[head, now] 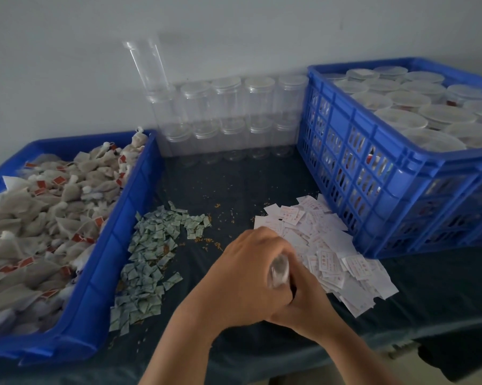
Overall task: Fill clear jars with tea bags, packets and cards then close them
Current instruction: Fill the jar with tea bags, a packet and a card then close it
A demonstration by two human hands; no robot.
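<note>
Both my hands are wrapped around a clear jar near the table's front middle; only a blurred sliver of it shows between them. My left hand covers it from the left and top, my right hand grips from the right. What is inside the jar is hidden. Tea bags with red tags fill the blue tray on the left. Small green packets lie in a pile beside the tray. White cards are heaped just right of my hands.
Empty clear jars with lids stand stacked in rows against the back wall, one tall stack leaning. A blue crate at the right holds several lidded jars. Tea crumbs are scattered on the dark tablecloth.
</note>
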